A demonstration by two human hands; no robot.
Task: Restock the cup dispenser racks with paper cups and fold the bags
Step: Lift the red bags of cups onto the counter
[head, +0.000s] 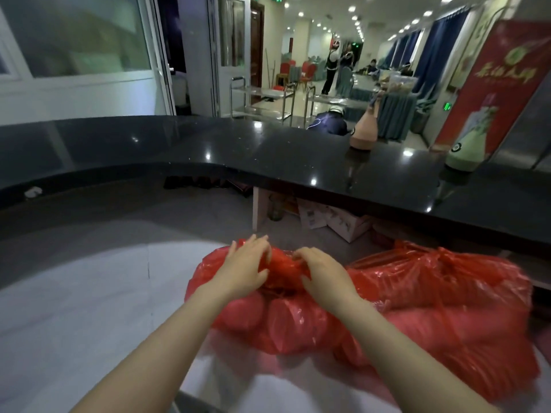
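Two bulging red plastic bags lie on the pale lower counter (74, 308). The nearer bag (268, 323) is in the middle; cylinder shapes, probably sleeves of cups, press against its film. The second bag (447, 293) lies to its right. My left hand (244, 269) and my right hand (322, 272) both sit on top of the nearer bag and pinch the bunched plastic (281, 263) at its tied mouth, fingers curled into the knot. No cup dispenser rack is in view.
A raised black stone bar top (268, 153) curves across in front of me, with a pink bottle (365, 129) and a green bottle (468, 150) on its right part. Cardboard boxes (334, 219) sit under the bar. People stand in the hall beyond.
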